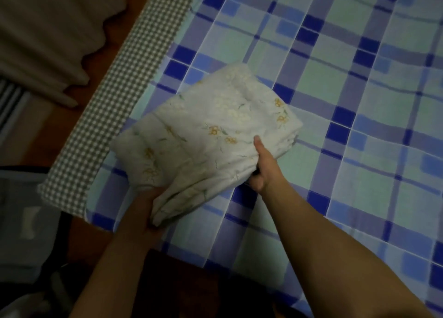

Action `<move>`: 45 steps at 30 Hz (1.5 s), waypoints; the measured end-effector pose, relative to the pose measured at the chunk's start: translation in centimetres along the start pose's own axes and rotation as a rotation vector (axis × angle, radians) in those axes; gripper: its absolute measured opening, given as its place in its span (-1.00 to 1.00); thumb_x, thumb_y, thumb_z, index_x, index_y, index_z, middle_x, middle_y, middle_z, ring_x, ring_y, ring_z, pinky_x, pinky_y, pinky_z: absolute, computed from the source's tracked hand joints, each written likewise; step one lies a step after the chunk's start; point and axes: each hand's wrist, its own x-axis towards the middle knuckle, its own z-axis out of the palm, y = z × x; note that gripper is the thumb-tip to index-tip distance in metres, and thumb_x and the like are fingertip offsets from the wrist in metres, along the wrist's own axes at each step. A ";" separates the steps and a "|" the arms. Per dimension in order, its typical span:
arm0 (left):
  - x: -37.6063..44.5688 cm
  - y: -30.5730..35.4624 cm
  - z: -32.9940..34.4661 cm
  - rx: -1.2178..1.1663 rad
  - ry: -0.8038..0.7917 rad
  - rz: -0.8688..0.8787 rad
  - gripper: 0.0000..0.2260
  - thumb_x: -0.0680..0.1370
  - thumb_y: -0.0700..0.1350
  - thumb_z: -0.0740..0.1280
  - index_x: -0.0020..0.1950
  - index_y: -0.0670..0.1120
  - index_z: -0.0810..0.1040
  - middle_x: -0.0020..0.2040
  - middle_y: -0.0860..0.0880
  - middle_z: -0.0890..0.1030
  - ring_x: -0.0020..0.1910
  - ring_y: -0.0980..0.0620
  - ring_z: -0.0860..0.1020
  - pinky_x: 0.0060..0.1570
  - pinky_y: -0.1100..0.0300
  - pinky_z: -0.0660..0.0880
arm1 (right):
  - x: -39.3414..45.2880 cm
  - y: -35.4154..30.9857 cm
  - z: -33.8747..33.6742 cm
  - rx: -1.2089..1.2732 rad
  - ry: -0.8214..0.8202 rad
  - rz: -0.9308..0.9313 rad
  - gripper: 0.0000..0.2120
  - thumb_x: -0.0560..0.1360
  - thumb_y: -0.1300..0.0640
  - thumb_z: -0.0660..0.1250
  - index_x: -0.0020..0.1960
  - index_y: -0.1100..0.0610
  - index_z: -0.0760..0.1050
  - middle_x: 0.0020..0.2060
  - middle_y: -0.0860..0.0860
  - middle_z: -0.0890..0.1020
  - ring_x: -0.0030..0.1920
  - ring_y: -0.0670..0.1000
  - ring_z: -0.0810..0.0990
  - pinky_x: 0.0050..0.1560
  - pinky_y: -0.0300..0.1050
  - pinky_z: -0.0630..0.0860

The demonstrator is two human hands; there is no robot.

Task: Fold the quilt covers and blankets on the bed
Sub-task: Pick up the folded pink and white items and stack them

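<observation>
A folded white quilt cover with small yellow flowers lies near the bed's left corner, on the blue and green checked sheet. My left hand grips its near left corner from below, fingers hidden under the cloth. On the near right edge my right hand holds the bundle, thumb on top and fingers tucked beneath the layers. The stacked layers show at the right edge and at the near corner.
A grey gingham strip runs along the bed's left edge. Beyond it are a reddish wooden floor, beige curtains at the top left and a dark grey object at the lower left.
</observation>
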 end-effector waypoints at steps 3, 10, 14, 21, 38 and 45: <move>-3.0 2.1 0.8 -0.031 -0.050 0.077 -0.74 0.65 -0.22 0.17 0.02 -0.14 0.67 -0.11 -0.04 0.72 -0.16 0.10 0.70 -0.14 0.21 0.64 | -4.1 -2.0 1.0 0.074 0.040 0.023 -0.50 0.45 0.06 0.47 0.35 0.17 0.51 0.12 0.20 0.67 0.13 0.20 0.64 0.18 0.17 0.55; -12.1 4.4 9.1 0.084 -0.353 0.252 -0.71 0.18 -0.06 0.65 -0.20 -0.16 0.73 -0.29 0.00 0.70 -0.32 0.13 0.68 -0.29 0.29 0.62 | -17.6 -8.7 -4.3 0.291 0.079 -0.327 -0.41 0.23 0.24 0.45 0.27 0.22 0.56 0.14 0.17 0.67 0.16 0.19 0.64 0.18 0.06 0.58; -14.4 1.0 17.5 0.176 -0.525 -0.021 -0.39 -0.13 -0.09 0.66 -0.11 -0.22 0.74 -0.16 -0.22 0.71 -0.23 -0.11 0.71 -0.31 0.12 0.65 | -28.1 -13.3 -14.1 0.316 0.376 -0.609 -0.46 0.23 0.26 0.43 0.22 0.26 0.56 0.03 0.16 0.70 -0.11 0.13 0.71 -0.27 -0.09 0.60; -23.7 -12.3 38.5 0.333 -0.980 -0.145 -0.64 0.45 -0.31 0.21 0.18 -0.31 0.64 0.17 -0.36 0.61 0.15 -0.22 0.64 0.18 -0.02 0.58 | -45.5 -19.6 -34.1 0.484 0.547 -0.926 -0.59 0.34 0.41 0.35 0.19 0.29 0.54 -0.04 0.23 0.69 -0.24 0.14 0.71 -0.32 -0.05 0.59; -21.0 -49.1 61.7 0.670 -0.464 0.214 -0.61 0.49 -0.02 0.41 0.30 -0.09 0.58 0.16 -0.16 0.67 0.09 -0.22 0.66 0.00 -0.10 0.64 | -47.2 -28.2 -76.9 0.591 0.254 -0.811 -0.63 0.62 0.17 0.24 0.42 0.17 0.42 0.25 0.10 0.61 0.07 0.12 0.68 -0.16 -0.08 0.66; -11.3 -59.0 60.4 0.980 -0.214 0.381 -0.60 0.53 -0.06 0.44 0.36 -0.05 0.51 0.22 -0.04 0.63 0.13 -0.06 0.61 0.18 -0.07 0.56 | -37.3 -23.1 -86.5 0.454 0.501 -0.526 -0.73 0.62 0.20 0.24 0.30 0.24 0.43 0.06 0.14 0.58 -0.02 0.07 0.61 -0.08 -0.07 0.61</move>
